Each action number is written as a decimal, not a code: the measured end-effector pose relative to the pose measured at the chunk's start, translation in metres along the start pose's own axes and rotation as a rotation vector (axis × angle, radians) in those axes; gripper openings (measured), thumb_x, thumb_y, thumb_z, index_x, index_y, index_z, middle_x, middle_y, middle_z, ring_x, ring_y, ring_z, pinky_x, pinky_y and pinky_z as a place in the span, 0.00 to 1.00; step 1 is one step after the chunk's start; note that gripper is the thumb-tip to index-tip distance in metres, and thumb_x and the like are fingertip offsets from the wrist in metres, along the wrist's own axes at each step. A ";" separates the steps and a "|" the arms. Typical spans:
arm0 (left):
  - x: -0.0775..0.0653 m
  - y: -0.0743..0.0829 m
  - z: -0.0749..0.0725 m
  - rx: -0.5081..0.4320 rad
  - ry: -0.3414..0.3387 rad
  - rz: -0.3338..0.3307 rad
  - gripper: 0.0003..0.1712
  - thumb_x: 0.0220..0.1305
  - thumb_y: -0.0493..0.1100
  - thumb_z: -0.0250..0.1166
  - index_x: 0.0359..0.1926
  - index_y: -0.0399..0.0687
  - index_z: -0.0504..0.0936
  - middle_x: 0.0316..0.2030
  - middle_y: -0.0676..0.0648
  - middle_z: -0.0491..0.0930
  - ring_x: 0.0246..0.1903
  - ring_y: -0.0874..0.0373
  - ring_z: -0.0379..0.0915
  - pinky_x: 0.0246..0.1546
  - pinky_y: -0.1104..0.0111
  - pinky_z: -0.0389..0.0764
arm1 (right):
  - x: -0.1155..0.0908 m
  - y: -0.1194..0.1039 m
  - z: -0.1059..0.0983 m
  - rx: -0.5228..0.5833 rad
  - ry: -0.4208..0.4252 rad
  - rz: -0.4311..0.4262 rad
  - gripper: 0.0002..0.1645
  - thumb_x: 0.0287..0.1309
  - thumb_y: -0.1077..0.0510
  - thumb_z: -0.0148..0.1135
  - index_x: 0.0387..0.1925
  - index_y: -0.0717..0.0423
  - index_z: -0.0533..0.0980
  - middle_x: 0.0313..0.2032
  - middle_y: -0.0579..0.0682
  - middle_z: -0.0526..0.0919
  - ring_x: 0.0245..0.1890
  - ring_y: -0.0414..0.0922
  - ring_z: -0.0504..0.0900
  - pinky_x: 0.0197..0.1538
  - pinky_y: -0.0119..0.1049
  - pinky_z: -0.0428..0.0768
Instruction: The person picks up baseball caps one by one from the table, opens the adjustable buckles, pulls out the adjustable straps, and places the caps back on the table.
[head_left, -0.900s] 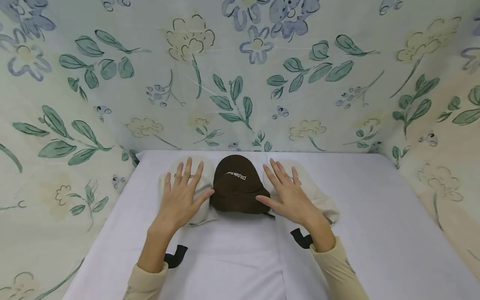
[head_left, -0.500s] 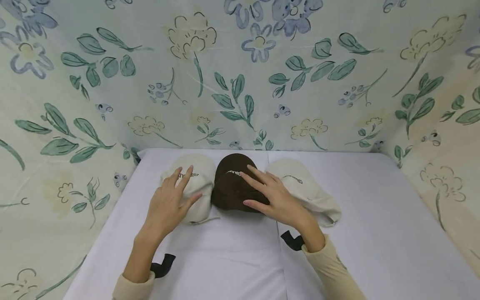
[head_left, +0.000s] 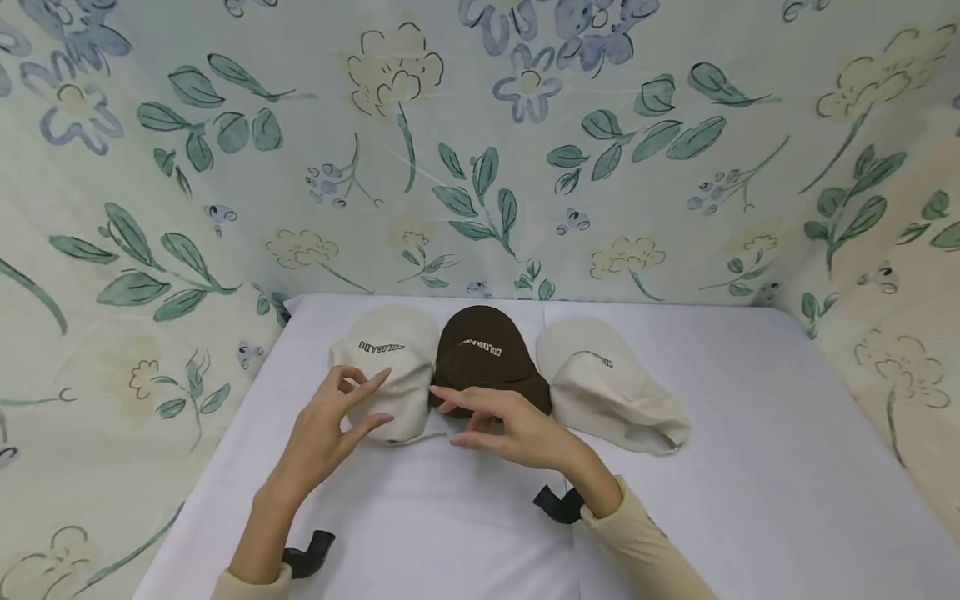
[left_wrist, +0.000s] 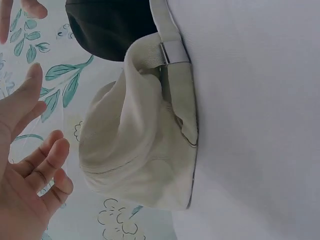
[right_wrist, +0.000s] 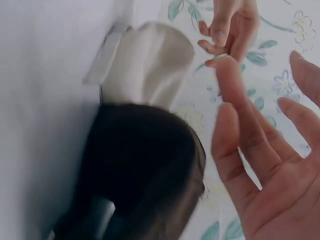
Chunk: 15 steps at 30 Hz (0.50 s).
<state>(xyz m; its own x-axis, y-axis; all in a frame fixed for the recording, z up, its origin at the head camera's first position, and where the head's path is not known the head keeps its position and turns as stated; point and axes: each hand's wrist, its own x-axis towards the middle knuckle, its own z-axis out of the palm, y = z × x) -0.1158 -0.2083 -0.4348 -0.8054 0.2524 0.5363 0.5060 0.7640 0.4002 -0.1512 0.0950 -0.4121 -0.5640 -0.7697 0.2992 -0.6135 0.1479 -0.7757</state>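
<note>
Three baseball caps lie in a row: a cream cap (head_left: 397, 333) at left, a dark brown cap (head_left: 480, 333) in the middle, a second cream cap (head_left: 581, 346) at right. All bear dark or pale lettering. My left hand (head_left: 318, 429) hovers by the left cream cap, its fingers loosely bent and holding nothing; the left wrist view shows a gap between it and that cap (left_wrist: 140, 135). Overlapping the front of the brown cap in the head view is my right hand (head_left: 525, 429). The right wrist view shows its loose fingers apart from the brown cap (right_wrist: 140, 155).
A white cloth (head_left: 442, 517) covers the table. Flower-printed fabric (head_left: 450, 150) hangs behind and at both sides. Black curved pieces (head_left: 309, 557) stick out from both wrists beside the beige sleeves (head_left: 645, 550).
My right hand has moved left, from over the right cream cap to the front of the brown one. My left hand has drawn back toward the lower left. Both hands' spread fingers have relaxed.
</note>
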 end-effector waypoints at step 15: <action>-0.022 -0.020 0.012 -0.148 -0.019 -0.027 0.23 0.43 0.36 0.83 0.45 0.49 0.93 0.23 0.54 0.67 0.21 0.67 0.57 0.23 0.80 0.62 | 0.016 0.021 0.047 0.120 -0.072 0.144 0.32 0.70 0.58 0.66 0.72 0.57 0.71 0.49 0.61 0.85 0.20 0.45 0.83 0.24 0.29 0.79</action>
<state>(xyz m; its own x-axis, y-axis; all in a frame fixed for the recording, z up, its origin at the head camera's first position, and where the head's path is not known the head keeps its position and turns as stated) -0.1123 -0.2221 -0.4633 -0.8243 0.2457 0.5101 0.5232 0.6748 0.5205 -0.1477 0.0564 -0.4499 -0.5975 -0.7890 0.1434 -0.4565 0.1876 -0.8697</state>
